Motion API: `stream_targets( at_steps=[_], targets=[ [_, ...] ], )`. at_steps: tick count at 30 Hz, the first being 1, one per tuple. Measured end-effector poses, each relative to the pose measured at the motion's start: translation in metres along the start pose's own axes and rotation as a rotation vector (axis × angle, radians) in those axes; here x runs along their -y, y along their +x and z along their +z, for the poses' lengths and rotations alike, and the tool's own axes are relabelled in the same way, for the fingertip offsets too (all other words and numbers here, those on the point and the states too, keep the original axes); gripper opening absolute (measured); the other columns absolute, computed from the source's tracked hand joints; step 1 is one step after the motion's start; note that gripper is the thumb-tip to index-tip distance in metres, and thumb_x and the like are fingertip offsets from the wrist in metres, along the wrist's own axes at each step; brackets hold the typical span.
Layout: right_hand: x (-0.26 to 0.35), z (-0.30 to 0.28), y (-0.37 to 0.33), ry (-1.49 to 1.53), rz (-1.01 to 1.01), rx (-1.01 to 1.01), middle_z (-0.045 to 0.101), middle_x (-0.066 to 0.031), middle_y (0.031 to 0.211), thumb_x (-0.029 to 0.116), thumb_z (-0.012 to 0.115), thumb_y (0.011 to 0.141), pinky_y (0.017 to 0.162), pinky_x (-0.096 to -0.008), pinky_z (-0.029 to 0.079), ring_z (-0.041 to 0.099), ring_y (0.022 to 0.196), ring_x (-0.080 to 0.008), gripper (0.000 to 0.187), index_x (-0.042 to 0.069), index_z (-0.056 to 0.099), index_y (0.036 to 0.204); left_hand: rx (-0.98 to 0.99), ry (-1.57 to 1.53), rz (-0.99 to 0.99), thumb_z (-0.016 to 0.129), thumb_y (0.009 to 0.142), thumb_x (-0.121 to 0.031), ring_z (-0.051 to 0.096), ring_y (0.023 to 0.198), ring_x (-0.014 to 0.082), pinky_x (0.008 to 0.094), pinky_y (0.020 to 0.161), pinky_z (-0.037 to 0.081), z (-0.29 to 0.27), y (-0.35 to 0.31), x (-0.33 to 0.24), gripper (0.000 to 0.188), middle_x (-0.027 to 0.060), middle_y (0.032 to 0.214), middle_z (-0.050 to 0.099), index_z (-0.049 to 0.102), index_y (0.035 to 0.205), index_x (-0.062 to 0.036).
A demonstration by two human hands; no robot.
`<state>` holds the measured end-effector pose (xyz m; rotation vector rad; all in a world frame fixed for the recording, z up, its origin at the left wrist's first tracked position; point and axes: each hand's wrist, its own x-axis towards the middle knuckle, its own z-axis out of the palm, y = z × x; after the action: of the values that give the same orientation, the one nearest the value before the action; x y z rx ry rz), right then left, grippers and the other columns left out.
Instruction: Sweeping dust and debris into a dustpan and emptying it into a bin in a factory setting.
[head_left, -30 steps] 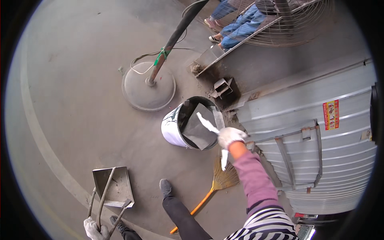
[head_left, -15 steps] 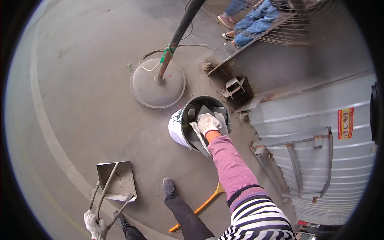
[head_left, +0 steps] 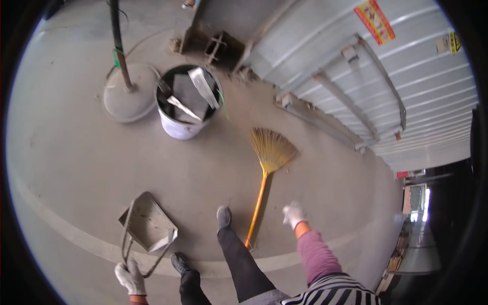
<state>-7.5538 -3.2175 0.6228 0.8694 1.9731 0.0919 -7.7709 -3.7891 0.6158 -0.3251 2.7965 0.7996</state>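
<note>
My left hand (head_left: 130, 277), in a whitish work glove, is closed round the bent handle of a metal dustpan (head_left: 150, 223) at the lower left. The pan, grey and dusty, hangs at or just above the floor; which, I cannot tell. My right hand (head_left: 295, 214), gloved too, is slightly blurred, with nothing visible in it and its fingers loosely apart. It is over the floor, to the right of a broom (head_left: 274, 151) and apart from it. The broom lies with its straw head away from me and its yellow handle toward my feet.
A white bucket (head_left: 179, 130) with dark sheets and pale strips inside stands at the upper left. Beside it is a pole on a round base (head_left: 127, 104). Corrugated metal panels (head_left: 427, 96) and a rusty frame (head_left: 356, 91) border the right side.
My right hand has left the bucket and moved back toward the broom, without visible scrap. The view has turned right, bringing the whole broom into sight. My left hand keeps the dustpan.
</note>
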Motion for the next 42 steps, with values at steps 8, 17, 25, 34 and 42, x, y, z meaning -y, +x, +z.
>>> stream_targets(
  at_steps=[8, 17, 25, 34, 42],
  targets=[
    [0.108, 0.365, 0.115, 0.694, 0.468, 0.268, 0.067, -0.0238, 0.101, 0.042, 0.071, 0.069, 0.079, -0.0372, 0.054, 0.068, 0.088, -0.0306, 0.055, -0.002, 0.067, 0.104, 0.068, -0.549, -0.303, 0.055, 0.089, -0.022, 0.039, 0.053, 0.0121, 0.0303, 0.052, 0.033, -0.038, 0.039, 0.093, 0.026, 0.0011, 0.060, 0.042, 0.047, 0.069, -0.0085],
    [0.149, 0.446, 0.139, 1.089, 0.518, 0.024, 0.063, -0.0239, 0.104, 0.020, 0.070, 0.074, 0.088, -0.0435, 0.049, 0.061, 0.102, -0.0375, 0.034, 0.003, 0.058, 0.101, 0.155, -0.233, 0.028, 0.042, 0.093, -0.023, 0.038, 0.057, 0.0150, 0.0448, 0.082, 0.048, -0.017, -0.003, -0.039, 0.033, 0.0025, 0.058, 0.041, 0.043, 0.063, -0.0083],
    [0.107, 0.438, 0.136, 0.898, 0.643, 0.217, 0.067, -0.0178, 0.108, 0.036, 0.076, 0.070, 0.084, -0.0393, 0.054, 0.065, 0.102, -0.0317, 0.045, 0.007, 0.066, 0.103, 0.130, -0.295, -0.060, 0.054, 0.091, -0.019, 0.041, 0.049, 0.0097, 0.0257, 0.050, 0.037, 0.014, -0.015, -0.025, 0.031, -0.0017, 0.055, 0.043, 0.049, 0.062, -0.0110],
    [0.082, 0.339, 0.074, 1.618, 0.487, 0.037, 0.062, -0.0153, 0.074, 0.021, 0.056, 0.081, 0.052, -0.0382, 0.052, 0.063, 0.057, -0.0263, 0.045, 0.005, 0.049, 0.123, 0.072, -0.268, -0.003, 0.051, 0.092, -0.023, 0.045, 0.055, 0.0138, 0.0377, 0.068, 0.048, -0.016, -0.013, -0.023, 0.035, 0.0020, 0.056, 0.045, 0.047, 0.061, -0.0091],
    [-0.127, 0.182, -0.040, 1.754, 0.428, -0.046, 0.048, -0.0044, 0.057, 0.020, 0.049, 0.088, 0.037, -0.0360, 0.042, 0.045, 0.038, -0.0159, 0.051, 0.024, 0.037, 0.137, 0.136, -0.285, -0.051, 0.060, 0.087, -0.025, 0.037, 0.044, 0.0065, 0.0244, 0.040, 0.027, 0.007, 0.014, 0.040, 0.024, -0.0038, 0.056, 0.041, 0.045, 0.075, -0.0102]
  ],
)
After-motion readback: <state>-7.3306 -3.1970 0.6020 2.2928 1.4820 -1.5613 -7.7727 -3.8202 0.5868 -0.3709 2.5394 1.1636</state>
